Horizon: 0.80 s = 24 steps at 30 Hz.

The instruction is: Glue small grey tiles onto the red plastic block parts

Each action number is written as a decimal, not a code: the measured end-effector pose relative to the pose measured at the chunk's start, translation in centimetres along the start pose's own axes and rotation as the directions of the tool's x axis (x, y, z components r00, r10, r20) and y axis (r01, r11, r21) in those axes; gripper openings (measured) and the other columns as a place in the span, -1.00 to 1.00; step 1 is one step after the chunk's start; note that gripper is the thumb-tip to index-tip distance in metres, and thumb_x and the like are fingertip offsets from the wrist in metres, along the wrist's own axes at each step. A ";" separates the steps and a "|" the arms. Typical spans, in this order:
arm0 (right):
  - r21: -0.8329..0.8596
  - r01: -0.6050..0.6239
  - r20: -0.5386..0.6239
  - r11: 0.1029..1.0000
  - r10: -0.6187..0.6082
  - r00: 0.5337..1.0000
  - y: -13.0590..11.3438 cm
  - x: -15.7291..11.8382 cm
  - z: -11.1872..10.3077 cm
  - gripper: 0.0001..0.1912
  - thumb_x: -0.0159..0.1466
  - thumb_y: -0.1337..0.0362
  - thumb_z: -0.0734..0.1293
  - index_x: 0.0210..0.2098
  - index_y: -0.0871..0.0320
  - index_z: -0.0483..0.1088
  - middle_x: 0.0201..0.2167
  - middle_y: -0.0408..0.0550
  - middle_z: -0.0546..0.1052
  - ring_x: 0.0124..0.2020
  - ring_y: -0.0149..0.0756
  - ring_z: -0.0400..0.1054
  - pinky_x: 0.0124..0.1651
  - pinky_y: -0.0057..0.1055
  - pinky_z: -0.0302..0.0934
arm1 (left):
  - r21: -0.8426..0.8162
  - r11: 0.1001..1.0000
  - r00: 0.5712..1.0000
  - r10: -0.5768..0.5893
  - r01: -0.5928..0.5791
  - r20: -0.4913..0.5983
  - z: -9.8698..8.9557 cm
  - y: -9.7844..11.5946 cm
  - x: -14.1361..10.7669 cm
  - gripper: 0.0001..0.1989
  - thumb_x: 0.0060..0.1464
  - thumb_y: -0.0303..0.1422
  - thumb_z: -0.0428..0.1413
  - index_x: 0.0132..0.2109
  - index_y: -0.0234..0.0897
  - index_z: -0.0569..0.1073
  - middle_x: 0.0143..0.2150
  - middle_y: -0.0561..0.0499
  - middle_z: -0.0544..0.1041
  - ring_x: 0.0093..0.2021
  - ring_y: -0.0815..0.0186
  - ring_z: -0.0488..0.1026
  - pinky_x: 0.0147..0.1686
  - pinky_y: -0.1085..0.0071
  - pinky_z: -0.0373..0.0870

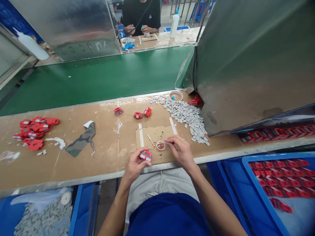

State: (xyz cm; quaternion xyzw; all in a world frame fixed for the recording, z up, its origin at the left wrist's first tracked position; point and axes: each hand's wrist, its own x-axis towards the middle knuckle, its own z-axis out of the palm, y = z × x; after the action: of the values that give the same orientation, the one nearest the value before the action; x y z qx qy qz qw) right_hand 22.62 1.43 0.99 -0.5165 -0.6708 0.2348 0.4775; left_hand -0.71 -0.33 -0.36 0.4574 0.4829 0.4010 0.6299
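Note:
My left hand is closed round a small red and grey toy car part with pale window-like patches, just above the table's front edge. Pinched in my right hand is a thin stick, its tip over a small round dish of brownish liquid. Under the dish lies a piece of cardboard held by white tape strips. A second short stick rests on it, left of the dish. Two more red parts sit behind the cardboard, and another red part stands farther left.
Grey flat pieces are heaped at right behind a tape roll. Red parts pile up at left, near a camouflage cloth. A metal panel bounds the right. Beyond the green belt sits a person.

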 end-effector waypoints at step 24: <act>0.371 -0.260 -0.196 0.891 0.349 0.916 -1.5 -2.5 0.8 -0.62 0.36 -0.05 0.41 -0.43 0.07 0.42 -0.48 -0.09 0.61 -0.42 -0.26 0.52 -0.32 -0.34 0.42 | 0.351 0.866 0.935 0.332 -0.356 0.127 0.5 0.0 -0.2 -0.83 0.19 -0.29 0.31 -0.11 -0.24 0.56 -0.16 -0.10 0.57 -0.17 0.20 0.52 -0.17 0.37 0.43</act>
State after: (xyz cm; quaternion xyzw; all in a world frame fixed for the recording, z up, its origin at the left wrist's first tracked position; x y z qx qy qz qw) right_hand 21.22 -1.28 0.80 -0.5525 -0.4627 0.3495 0.5988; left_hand -0.27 -0.60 -0.31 0.6581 0.4402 0.3946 0.4662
